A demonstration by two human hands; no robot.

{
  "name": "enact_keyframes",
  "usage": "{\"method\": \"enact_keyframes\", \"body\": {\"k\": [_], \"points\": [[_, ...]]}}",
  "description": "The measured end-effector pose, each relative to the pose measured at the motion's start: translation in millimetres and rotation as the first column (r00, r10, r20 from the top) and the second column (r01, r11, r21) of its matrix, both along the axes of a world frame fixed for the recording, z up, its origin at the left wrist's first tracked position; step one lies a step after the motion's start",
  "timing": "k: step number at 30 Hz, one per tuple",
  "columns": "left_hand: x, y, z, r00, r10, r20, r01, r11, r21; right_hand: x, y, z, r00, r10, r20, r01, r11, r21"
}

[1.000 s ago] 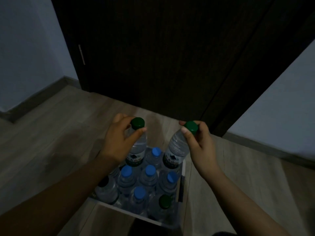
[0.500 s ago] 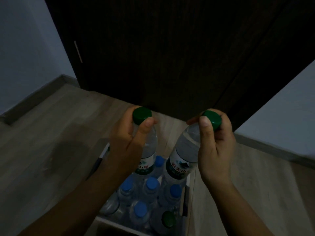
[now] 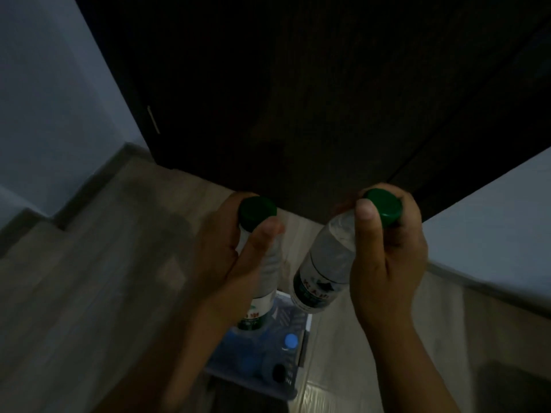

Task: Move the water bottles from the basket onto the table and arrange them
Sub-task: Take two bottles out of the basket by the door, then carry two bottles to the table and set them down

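My left hand [image 3: 232, 263] is wrapped round the neck of the left bottle [image 3: 269, 266], fingers curled just under its green cap and thumb laid across the shoulder. That bottle hangs close to upright above the far edge of the basket [image 3: 301, 344]. My right hand [image 3: 387, 263] pinches the right bottle [image 3: 325, 263] at its green cap, thumb on the near side and fingers round the back. This one is tilted, its base angled in toward the left bottle. The two bases look near each other but apart. Both bottles are held in the air; the table is not in view.

The right grip worries me most. I judge that holding a full bottle only by the cap leaves the weight free to swing, and a smooth cap could slide out of my fingers or turn under them. If it goes, it falls by the far right corner of the basket, onto the rim or the wooden floor [image 3: 89, 278]. A swing inward could also knock the two bottles together and loosen my left hold. Below, a blue-capped bottle [image 3: 290, 341] and a dark-capped one [image 3: 278, 372] stand in the basket, so a drop from the left hand would land on them. The room is dim and the dark door [image 3: 298, 84] stands ahead, so turning to find the table with both hands full risks clipping it
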State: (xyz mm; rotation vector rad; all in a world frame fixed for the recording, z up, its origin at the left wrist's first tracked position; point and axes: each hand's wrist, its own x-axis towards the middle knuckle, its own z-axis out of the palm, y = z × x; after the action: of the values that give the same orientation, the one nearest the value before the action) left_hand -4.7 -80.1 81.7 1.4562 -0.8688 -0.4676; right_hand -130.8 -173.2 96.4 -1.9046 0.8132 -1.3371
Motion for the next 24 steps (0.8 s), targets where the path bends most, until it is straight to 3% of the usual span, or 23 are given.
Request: {"method": "enact_keyframes", "body": {"k": [4, 10, 15, 24], "points": [[7, 15, 118, 1.000, -0.021, -0.003, 0.021, 0.997, 0.080, -2, 11, 116, 0.999, -0.029, -0.037, 0.029, 1.000, -0.010], [13, 39, 316, 0.988, -0.026, 0.154, 0.023, 1.000, 0.021, -5, 34, 308, 0.997, -0.060, -0.054, 0.056, 0.997, -0.062], [20, 65, 464, 0.982, 0.014, 0.189, -0.004, 0.999, -0.052, 1, 64, 457, 1.000, -0.015, -0.002, 0.015, 0.996, -0.085], [27, 123, 639, 0.971, -0.035, 0.237, 0.105, 0.952, -0.287, 8, 131, 625, 0.988, 0.043, 0.150, -0.022, 0.990, -0.136]]}}
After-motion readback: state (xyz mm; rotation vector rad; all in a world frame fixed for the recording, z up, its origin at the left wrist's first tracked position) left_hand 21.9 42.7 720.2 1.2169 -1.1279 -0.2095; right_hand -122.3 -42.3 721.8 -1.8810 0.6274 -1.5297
